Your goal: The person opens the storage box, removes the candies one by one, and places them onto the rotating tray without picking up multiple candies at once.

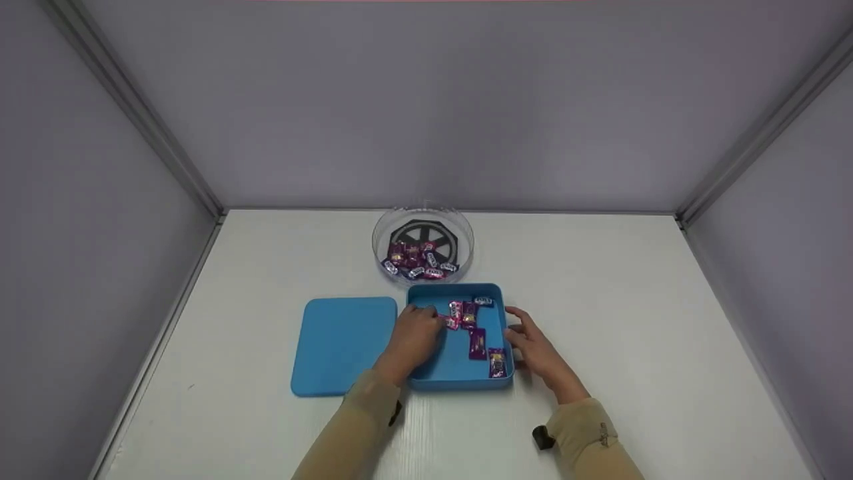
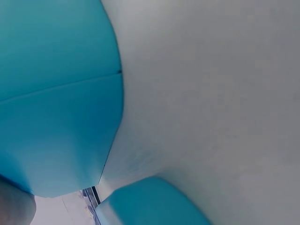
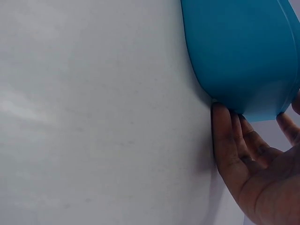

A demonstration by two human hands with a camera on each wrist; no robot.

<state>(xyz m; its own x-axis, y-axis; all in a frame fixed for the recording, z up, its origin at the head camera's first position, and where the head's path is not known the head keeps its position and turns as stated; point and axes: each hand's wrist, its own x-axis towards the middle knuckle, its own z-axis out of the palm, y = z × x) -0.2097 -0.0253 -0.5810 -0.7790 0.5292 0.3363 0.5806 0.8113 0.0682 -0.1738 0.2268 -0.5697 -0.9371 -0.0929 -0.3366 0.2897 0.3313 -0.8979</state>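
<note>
- The left hand [image 1: 416, 333] reaches over the near-left part of the box [image 1: 460, 385], its bent fingers beside a pink sweet [image 1: 449, 322]; whether it pinches anything cannot be told, as its knuckles hide the fingertips.
- If that grasp misses or catches only a wrapper edge, the sweet could slip or skid into its neighbours, which lie close together.
- The right hand [image 1: 540, 353] is open, its extended fingers touching the box's right wall. Too much push there might slide the box across the smooth worktop [image 1: 600, 280] towards the lid [image 1: 343, 347]; too little could let the left hand shove it to the right.
- The bowl [image 1: 380, 235], with more sweets [image 1: 413, 255] in it, stands just beyond the box. A forward nudge could knock the two together; whether they touch already is unclear.
- The left sleeve [image 1: 366, 413] passes over the lid's near corner, so a low forearm might drag the lid askew.
- A purple sweet [image 1: 497, 363] lies in the box's near-right corner, where the walls could crowd fingertips and spoil a pinch.
</note>
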